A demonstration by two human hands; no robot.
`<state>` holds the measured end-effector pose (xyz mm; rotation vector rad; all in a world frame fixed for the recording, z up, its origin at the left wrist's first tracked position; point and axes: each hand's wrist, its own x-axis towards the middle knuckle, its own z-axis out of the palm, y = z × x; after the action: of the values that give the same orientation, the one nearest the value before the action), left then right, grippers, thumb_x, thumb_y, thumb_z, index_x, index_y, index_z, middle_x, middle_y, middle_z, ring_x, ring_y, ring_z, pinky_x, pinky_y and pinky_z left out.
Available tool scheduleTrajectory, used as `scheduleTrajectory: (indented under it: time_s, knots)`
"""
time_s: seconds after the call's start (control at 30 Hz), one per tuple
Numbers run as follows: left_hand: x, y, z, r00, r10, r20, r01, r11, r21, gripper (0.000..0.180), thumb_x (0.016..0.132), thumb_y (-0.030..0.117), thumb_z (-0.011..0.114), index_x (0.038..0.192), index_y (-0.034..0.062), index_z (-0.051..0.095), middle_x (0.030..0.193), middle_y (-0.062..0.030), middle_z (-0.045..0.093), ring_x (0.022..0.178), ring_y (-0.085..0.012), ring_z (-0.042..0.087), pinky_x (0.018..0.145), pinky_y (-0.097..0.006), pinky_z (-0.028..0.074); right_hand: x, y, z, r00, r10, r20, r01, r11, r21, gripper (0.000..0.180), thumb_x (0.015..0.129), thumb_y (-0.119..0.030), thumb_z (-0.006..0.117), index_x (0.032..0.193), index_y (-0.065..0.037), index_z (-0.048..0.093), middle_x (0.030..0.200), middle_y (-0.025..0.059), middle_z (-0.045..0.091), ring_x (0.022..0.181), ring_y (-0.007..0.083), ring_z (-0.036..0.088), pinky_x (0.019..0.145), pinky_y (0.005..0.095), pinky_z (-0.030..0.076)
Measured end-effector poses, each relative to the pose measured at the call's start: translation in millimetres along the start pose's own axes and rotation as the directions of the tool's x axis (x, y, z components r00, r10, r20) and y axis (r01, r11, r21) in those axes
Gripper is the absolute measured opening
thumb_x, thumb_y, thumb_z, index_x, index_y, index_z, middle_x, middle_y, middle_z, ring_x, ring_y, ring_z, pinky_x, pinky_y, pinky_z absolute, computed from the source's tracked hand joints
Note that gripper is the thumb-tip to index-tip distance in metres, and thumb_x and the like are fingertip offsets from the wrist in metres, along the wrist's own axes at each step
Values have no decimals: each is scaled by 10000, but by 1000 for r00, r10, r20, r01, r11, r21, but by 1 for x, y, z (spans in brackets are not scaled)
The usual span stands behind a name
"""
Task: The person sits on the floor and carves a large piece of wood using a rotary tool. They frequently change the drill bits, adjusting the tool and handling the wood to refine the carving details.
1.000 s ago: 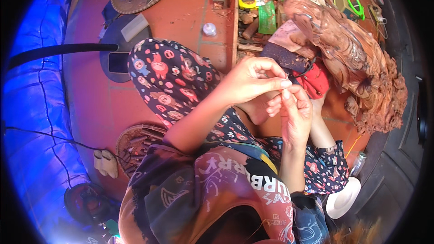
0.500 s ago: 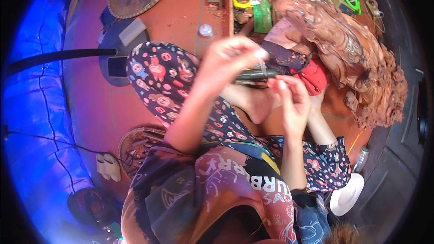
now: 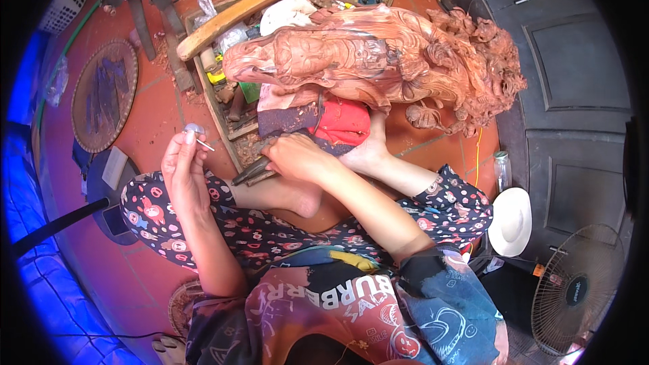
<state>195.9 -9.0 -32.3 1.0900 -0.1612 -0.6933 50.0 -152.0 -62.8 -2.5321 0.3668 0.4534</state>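
Observation:
My left hand (image 3: 186, 169) is raised above the patterned trouser knee, fingers pinched on a thin white stick (image 3: 205, 143) that points right. Just behind those fingertips shows a small pale bottle (image 3: 195, 128). Low over my bare shin, my right hand (image 3: 297, 157) is closed at the end of a dark cylindrical tool (image 3: 251, 172), which slants down to the left; its fingertips are partly hidden. Beyond that hand lies a large carved reddish-brown wooden figure (image 3: 351, 54) on its side, with a red cloth bundle (image 3: 343, 122) and dark cloth beneath it.
A wooden box (image 3: 215, 115) of tools and shavings stands left of the carving, a curved wooden bar (image 3: 243, 17) across it. A round woven tray (image 3: 105, 94) holds dark tools. At right are a white hat-like object (image 3: 510, 222), a glass jar (image 3: 502, 170) and a fan (image 3: 578, 290).
The view has swung to the right. My hands, close together before, are now apart: the left is off to the side with the stick, the right is lower beside the dark tool.

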Motion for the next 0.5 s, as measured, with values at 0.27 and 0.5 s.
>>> scheduleTrajectory:
  time_s: [0.27, 0.5]
  knots:
    - [1, 3, -1, 998, 47, -35, -48, 999, -21, 153, 932, 152, 558, 962, 6, 587, 855, -59, 613, 754, -106, 567, 693, -217, 454, 1, 12, 20, 962, -142, -234, 161, 985, 64, 355, 851, -332, 606, 920, 16, 610, 927, 228, 599, 867, 392, 605, 752, 453, 482]
    - [-5, 20, -7, 941, 323, -98, -334, 935, -123, 106, 942, 109, 523, 964, 6, 517, 810, -75, 561, 718, -144, 540, 634, -233, 424, -60, -27, -35, 908, -28, -418, 207, 898, 389, 290, 828, -239, 651, 993, -25, 546, 916, 149, 588, 841, 344, 598, 717, 395, 466]
